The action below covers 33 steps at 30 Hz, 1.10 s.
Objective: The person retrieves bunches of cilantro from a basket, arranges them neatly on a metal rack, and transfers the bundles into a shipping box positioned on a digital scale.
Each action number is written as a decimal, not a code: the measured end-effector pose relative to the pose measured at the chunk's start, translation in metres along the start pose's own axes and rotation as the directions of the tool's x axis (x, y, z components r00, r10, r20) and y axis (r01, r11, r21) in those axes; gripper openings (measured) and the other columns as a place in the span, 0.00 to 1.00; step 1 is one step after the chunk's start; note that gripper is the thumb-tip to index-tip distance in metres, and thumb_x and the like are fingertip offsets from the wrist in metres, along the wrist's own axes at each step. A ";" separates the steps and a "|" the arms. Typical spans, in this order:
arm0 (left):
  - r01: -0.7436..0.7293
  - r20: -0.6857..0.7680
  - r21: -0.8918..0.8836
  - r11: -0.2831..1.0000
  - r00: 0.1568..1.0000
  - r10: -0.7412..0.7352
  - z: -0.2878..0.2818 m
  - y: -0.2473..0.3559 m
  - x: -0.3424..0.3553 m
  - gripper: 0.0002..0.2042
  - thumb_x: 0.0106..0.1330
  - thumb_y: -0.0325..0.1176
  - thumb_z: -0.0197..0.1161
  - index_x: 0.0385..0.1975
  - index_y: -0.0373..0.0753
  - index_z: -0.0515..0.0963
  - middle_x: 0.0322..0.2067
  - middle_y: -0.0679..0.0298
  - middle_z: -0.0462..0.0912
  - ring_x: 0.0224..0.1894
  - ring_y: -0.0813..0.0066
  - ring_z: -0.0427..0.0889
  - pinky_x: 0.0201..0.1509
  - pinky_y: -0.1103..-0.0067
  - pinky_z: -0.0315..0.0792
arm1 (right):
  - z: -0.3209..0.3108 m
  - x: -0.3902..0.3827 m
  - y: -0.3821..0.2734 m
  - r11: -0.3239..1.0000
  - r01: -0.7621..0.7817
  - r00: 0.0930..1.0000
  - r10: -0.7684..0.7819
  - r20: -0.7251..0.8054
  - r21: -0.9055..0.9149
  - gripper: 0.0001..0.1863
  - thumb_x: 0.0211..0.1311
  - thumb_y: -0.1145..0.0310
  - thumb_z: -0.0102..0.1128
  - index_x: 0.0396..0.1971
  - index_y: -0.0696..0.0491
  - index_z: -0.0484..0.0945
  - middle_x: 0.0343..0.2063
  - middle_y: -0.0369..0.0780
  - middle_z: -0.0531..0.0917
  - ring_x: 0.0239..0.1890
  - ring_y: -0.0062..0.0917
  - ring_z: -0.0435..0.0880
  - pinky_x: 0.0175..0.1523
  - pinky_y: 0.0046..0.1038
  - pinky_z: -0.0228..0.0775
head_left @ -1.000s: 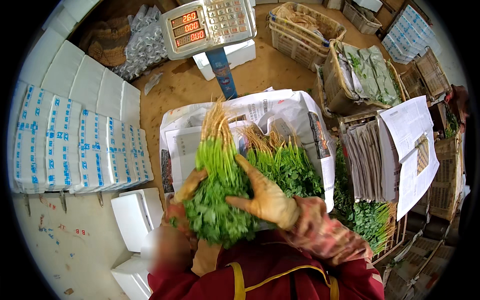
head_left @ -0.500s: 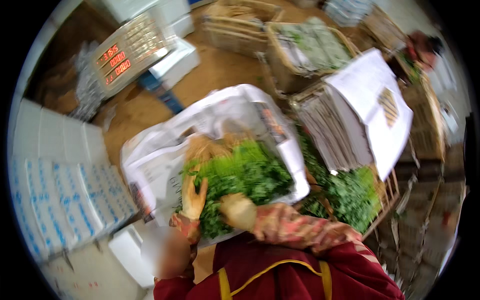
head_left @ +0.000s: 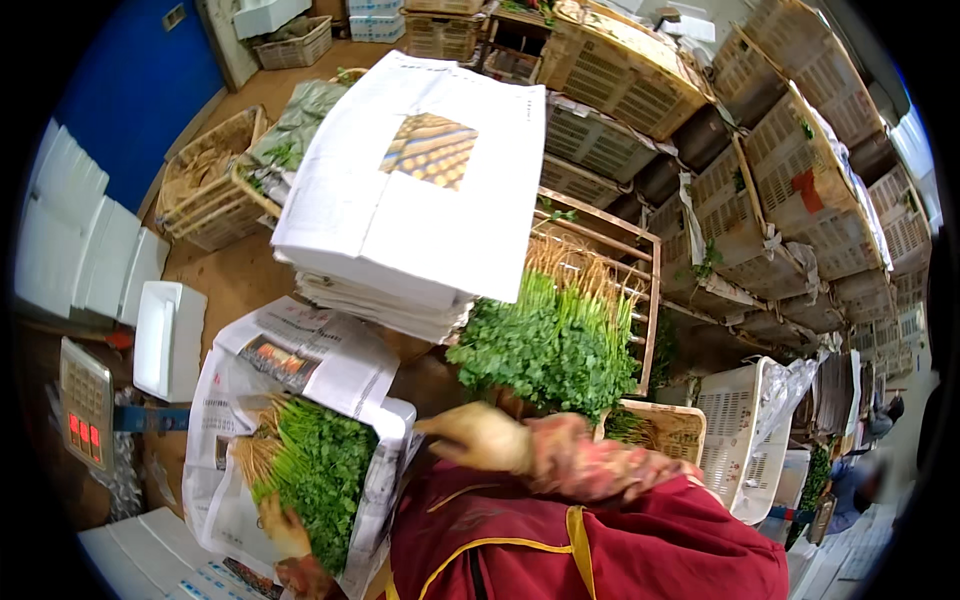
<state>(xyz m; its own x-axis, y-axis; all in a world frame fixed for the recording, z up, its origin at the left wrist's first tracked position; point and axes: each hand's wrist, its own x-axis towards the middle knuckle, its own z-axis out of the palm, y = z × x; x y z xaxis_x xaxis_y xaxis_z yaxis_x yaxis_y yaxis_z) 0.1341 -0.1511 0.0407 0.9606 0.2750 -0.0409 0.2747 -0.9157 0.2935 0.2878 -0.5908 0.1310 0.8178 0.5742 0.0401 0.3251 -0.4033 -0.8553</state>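
Note:
A box lined with newspaper holds leafy greens with pale roots that look like coriander. My gloved left hand lies against the lower root side of these greens, its fingers stretched out. To the right of the box, over its edge, is my gloved right hand, slightly blurred, fingers apart and pointing left, with nothing visible in it. More rooted greens are spread beyond the right hand on a slatted rack. A thick stack of newspaper sheets stands between the box and the rack.
A scale with a red display stands at the left, beside a white foam box. Plastic crates are piled at the far right. A white crate and a smaller beige crate sit at the right. Another person is farther right.
The view has swung right, so the box now appears lower left and the rack is in full sight. My right hand has left the greens for the box's right side; the left remains at them.

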 end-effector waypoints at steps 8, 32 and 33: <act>-0.322 -0.175 -0.152 0.935 0.939 0.295 -0.040 0.262 0.047 0.20 0.60 0.18 0.56 0.54 0.32 0.72 0.52 0.46 0.76 0.55 0.50 0.75 0.59 0.65 0.67 | -0.196 -0.195 0.187 0.569 -0.737 0.370 0.791 -0.487 0.364 0.15 0.62 0.63 0.62 0.44 0.57 0.81 0.31 0.41 0.85 0.30 0.20 0.81 0.35 0.24 0.73; 0.170 0.736 -0.115 0.979 0.677 -0.031 0.401 0.353 0.070 0.12 0.64 0.34 0.57 0.38 0.31 0.77 0.33 0.54 0.84 0.35 0.61 0.83 0.43 0.73 0.76 | -0.146 -0.224 0.230 0.639 -0.682 0.436 0.746 -0.503 0.356 0.30 0.58 0.69 0.66 0.61 0.50 0.69 0.40 0.46 0.81 0.43 0.31 0.81 0.49 0.29 0.73; 0.438 0.761 -0.327 0.838 0.647 -0.041 0.401 0.346 0.062 0.11 0.64 0.34 0.57 0.38 0.31 0.77 0.33 0.55 0.84 0.35 0.61 0.83 0.43 0.74 0.76 | -0.145 -0.225 0.228 0.676 -0.655 0.459 0.711 -0.532 0.339 0.29 0.58 0.71 0.65 0.61 0.51 0.69 0.40 0.45 0.81 0.43 0.30 0.80 0.49 0.29 0.72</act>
<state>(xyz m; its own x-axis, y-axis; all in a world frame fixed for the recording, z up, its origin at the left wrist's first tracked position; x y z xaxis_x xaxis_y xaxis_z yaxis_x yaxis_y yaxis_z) 0.3063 -0.5686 -0.2433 0.6432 -0.0077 -0.7656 0.6363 -0.5508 0.5401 0.2467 -0.9155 0.0022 0.8595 -0.4023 -0.3154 -0.4765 -0.4071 -0.7792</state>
